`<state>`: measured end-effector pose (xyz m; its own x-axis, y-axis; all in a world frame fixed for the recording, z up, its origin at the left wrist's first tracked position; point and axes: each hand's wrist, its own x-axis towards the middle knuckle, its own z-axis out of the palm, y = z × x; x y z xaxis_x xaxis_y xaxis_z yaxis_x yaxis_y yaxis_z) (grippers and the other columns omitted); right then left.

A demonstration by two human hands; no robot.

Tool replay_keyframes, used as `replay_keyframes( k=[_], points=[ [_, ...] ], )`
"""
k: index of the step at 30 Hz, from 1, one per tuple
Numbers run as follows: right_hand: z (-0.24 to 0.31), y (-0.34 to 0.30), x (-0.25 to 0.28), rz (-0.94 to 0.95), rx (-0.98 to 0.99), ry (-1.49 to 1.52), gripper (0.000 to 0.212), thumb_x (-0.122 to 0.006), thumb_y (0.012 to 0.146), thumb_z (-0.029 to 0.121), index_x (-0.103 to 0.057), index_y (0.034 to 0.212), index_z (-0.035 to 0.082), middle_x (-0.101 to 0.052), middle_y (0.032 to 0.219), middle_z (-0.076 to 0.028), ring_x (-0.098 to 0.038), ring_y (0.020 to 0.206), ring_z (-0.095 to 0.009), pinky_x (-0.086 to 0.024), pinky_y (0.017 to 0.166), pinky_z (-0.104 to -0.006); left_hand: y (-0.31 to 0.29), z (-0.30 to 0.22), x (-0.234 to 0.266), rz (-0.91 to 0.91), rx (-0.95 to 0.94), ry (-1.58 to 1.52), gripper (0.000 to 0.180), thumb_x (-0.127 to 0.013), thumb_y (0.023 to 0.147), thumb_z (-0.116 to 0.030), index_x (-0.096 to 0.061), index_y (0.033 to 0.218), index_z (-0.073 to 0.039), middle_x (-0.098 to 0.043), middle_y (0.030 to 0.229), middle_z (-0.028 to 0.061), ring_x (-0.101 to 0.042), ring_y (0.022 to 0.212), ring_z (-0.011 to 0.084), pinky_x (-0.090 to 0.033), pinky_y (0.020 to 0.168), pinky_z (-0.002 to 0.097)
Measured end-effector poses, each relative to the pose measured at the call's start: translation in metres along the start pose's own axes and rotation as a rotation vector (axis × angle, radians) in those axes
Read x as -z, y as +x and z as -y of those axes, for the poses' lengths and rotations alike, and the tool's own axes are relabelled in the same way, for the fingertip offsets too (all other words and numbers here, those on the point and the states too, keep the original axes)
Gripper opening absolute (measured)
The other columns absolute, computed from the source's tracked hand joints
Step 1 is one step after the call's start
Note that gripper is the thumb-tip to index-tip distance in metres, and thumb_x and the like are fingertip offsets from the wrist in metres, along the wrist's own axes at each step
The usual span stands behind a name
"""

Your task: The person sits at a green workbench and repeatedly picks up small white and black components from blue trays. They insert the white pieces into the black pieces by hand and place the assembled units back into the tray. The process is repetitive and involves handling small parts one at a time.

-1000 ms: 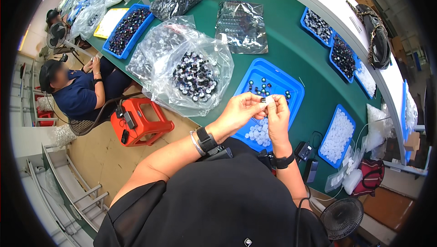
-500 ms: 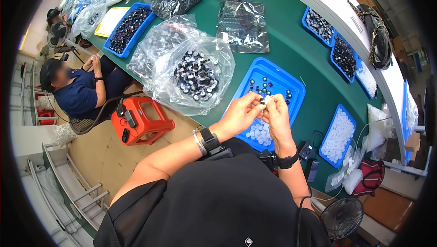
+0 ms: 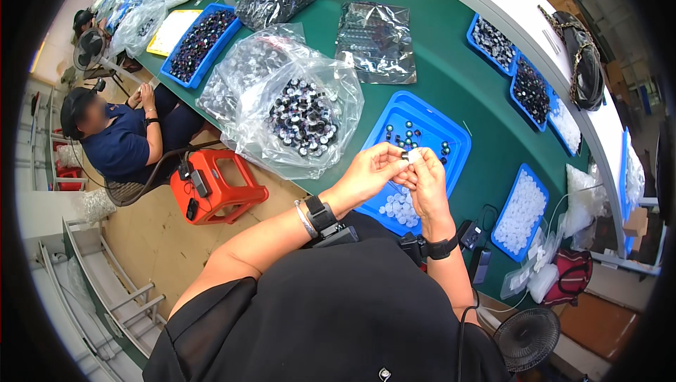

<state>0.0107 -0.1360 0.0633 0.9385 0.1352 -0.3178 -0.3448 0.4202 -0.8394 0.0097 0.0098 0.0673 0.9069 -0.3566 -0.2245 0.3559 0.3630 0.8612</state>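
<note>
White and small, a piece (image 3: 414,154) is being pinched by the fingers of the right hand (image 3: 429,183), meeting a black part (image 3: 404,155) that the fingers of the left hand (image 3: 365,175) are gripping. Both are hovering over a blue tray (image 3: 415,107), where dark beads (image 3: 409,133) are lying beyond, white discs (image 3: 398,207) nearer. Left, a clear bag (image 3: 343,90) is bulging; right, a second tray (image 3: 507,251) is holding more discs. A green surface (image 3: 443,65) is carrying trays and bag.
</note>
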Motion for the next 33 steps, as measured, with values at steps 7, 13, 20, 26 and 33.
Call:
replay_keyframes(
  k=[7, 13, 20, 26, 33],
  points=[
    [0.002, 0.001, -0.003, 0.011, -0.031, 0.031, 0.017, -0.052, 0.096, 0.021, -0.047, 0.090, 0.006, -0.044, 0.068, 0.004, -0.035, 0.053, 0.000, -0.031, 0.044, -0.0154, -0.002, -0.002, 0.001, -0.020, 0.005, 0.007, 0.018, -0.056, 0.092, -0.009, -0.054, 0.105, 0.003, -0.064, 0.092, 0.0106, -0.064, 0.083, 0.0145, -0.053, 0.074, 0.0268],
    [0.000, 0.001, -0.001, 0.035, 0.005, -0.075, 0.014, -0.050, 0.096, 0.018, -0.046, 0.090, 0.007, -0.042, 0.067, 0.005, -0.034, 0.053, -0.001, -0.029, 0.045, -0.0162, -0.004, -0.005, 0.000, -0.030, 0.018, 0.102, 0.016, -0.057, 0.091, -0.008, -0.053, 0.101, 0.004, -0.064, 0.089, 0.0096, -0.064, 0.080, 0.0140, -0.054, 0.072, 0.0265],
    [-0.003, 0.003, 0.015, 0.108, 0.065, -0.309, 0.011, -0.049, 0.097, 0.016, -0.045, 0.089, 0.008, -0.043, 0.068, 0.005, -0.034, 0.053, 0.000, -0.028, 0.045, -0.0163, -0.005, -0.004, -0.002, -0.038, -0.033, 0.404, 0.018, -0.058, 0.091, -0.011, -0.053, 0.101, 0.004, -0.064, 0.082, 0.0087, -0.064, 0.074, 0.0133, -0.054, 0.067, 0.0263],
    [0.003, 0.002, 0.007, 0.050, -0.076, -0.018, 0.013, -0.050, 0.097, 0.021, -0.052, 0.095, 0.008, -0.049, 0.071, 0.004, -0.040, 0.056, -0.002, -0.032, 0.048, -0.0171, 0.002, 0.003, 0.001, -0.027, 0.000, 0.103, 0.019, -0.059, 0.091, -0.013, -0.054, 0.101, 0.003, -0.063, 0.088, 0.0093, -0.064, 0.079, 0.0138, -0.054, 0.072, 0.0267],
    [-0.003, 0.003, 0.009, -0.033, -0.002, 0.030, 0.019, -0.056, 0.094, 0.022, -0.060, 0.100, 0.005, -0.055, 0.077, 0.003, -0.044, 0.059, -0.004, -0.036, 0.052, -0.0192, 0.006, 0.003, 0.004, -0.032, 0.107, -0.082, 0.021, -0.059, 0.091, -0.015, -0.055, 0.103, 0.001, -0.063, 0.089, 0.0086, -0.063, 0.078, 0.0136, -0.053, 0.073, 0.0265]
  ],
)
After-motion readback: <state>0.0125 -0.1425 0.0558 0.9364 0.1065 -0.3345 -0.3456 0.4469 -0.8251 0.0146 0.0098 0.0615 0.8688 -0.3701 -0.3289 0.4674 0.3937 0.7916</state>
